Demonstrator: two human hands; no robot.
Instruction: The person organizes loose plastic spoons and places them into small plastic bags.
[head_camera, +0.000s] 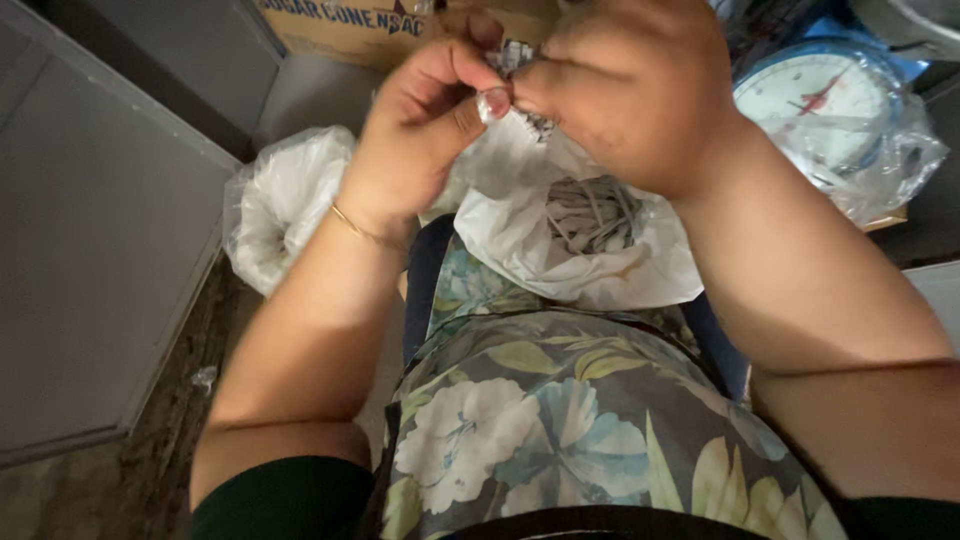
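Observation:
My left hand (425, 125) and my right hand (625, 90) meet at the top centre, both pinching a small grey, silvery piece (512, 55) between their fingertips. Below them, on my lap, an open white plastic bag (520, 235) holds a heap of thin grey strips (590, 212). A thin gold bangle circles my left wrist. My floral dress fills the lower middle of the view.
A second white plastic bag (280, 200) lies on the floor to the left. A blue dial scale wrapped in clear plastic (830, 100) stands at the upper right. A cardboard box (340, 25) sits at the top. A grey cabinet (90, 230) runs along the left.

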